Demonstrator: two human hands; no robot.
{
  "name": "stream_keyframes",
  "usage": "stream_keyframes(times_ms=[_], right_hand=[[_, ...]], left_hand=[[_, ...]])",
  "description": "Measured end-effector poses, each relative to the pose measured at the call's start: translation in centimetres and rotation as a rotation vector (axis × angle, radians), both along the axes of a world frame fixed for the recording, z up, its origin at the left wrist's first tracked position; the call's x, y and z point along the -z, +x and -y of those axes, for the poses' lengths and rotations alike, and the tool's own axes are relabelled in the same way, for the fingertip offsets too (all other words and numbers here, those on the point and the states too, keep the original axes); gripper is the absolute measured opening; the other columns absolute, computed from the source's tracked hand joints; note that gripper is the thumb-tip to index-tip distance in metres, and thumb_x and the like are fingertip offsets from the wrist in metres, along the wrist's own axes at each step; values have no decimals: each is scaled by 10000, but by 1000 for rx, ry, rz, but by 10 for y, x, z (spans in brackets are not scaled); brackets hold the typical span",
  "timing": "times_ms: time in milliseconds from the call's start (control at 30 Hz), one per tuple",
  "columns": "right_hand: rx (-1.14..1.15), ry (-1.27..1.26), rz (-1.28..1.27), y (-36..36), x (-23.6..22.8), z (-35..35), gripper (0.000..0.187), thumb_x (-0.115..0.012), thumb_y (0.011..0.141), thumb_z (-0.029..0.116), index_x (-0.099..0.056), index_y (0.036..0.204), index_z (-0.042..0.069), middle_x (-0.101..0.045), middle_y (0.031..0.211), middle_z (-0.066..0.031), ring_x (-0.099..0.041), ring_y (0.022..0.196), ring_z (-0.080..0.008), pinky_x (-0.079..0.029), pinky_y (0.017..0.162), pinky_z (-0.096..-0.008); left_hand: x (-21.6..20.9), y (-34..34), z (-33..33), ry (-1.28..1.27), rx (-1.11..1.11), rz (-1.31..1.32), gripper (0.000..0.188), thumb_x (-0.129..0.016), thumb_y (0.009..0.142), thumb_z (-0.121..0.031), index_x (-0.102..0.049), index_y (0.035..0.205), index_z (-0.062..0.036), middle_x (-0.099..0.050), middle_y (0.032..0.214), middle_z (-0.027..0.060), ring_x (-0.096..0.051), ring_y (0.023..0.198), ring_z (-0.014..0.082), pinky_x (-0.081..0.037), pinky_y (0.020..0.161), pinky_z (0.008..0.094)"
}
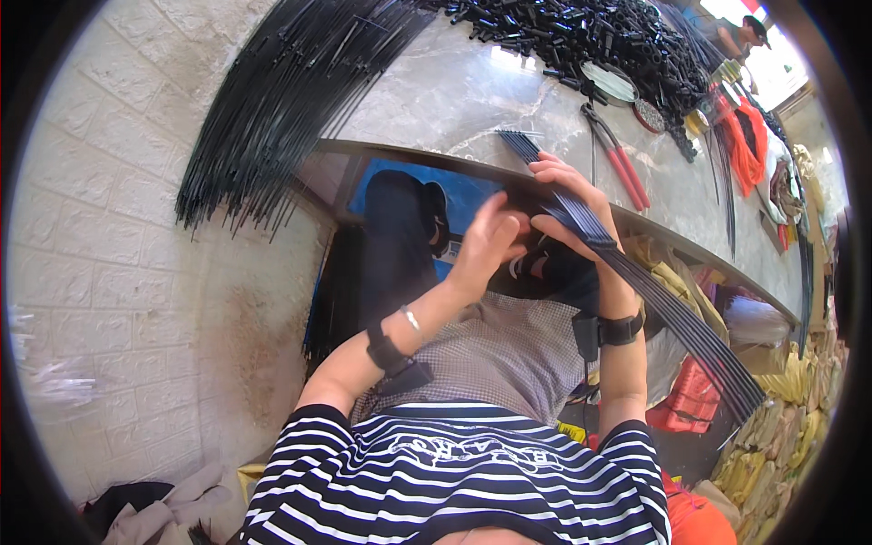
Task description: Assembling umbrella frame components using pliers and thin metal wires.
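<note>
A bundle of thin black rods (pixel 686 322) runs diagonally from the table edge down to the right. My right hand (pixel 586 195) is closed around it near its upper end, and the rod tips reach over the table (pixel 454 100). Beside it, slightly blurred, my left hand (pixel 486 250) is raised with fingers apart. It appears to hold nothing, though the gap between the two hands is partly hidden. Red-handled cutters (pixel 618 159) lie on the table just beyond my right hand.
A large pile of black rods (pixel 282 100) overhangs the table's left end. Short black tubes (pixel 581 36) are heaped at the back, near a small dish (pixel 649 114) of tiny pieces. A red crate (pixel 686 400) stands low at right. Another person (pixel 731 41) is at far right.
</note>
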State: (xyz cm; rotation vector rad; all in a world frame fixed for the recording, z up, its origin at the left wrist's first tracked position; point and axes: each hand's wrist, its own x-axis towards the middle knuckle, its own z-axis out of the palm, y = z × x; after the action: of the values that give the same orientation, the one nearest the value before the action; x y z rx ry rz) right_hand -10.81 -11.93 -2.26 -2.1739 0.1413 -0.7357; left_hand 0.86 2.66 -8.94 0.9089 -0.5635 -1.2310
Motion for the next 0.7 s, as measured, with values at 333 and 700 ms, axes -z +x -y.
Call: stream_keyframes(times_ms=[333, 700], right_hand=[[-160, 272, -18, -68, 6, -14, 322, -783, 711, 86, -648, 991, 1, -653, 1114, -112, -478, 1256, -295, -357, 1051, -434], [-295, 381, 190, -56, 0, -49, 329, -844, 625, 135, -692, 888, 9, -690, 999, -146, -566, 1154, -327, -411, 1012, -450]], left_hand=[[8, -10, 68, 24, 49, -731, 1078, -346, 673, -869, -383, 1271, 26, -534, 1228, 215, -506, 1187, 309, -405, 1011, 448], [-49, 0, 11, -26, -158, -700, 379, -393, 996, -374, -407, 1253, -95, -604, 918, 166, -623, 836, 304, -515, 812, 455]])
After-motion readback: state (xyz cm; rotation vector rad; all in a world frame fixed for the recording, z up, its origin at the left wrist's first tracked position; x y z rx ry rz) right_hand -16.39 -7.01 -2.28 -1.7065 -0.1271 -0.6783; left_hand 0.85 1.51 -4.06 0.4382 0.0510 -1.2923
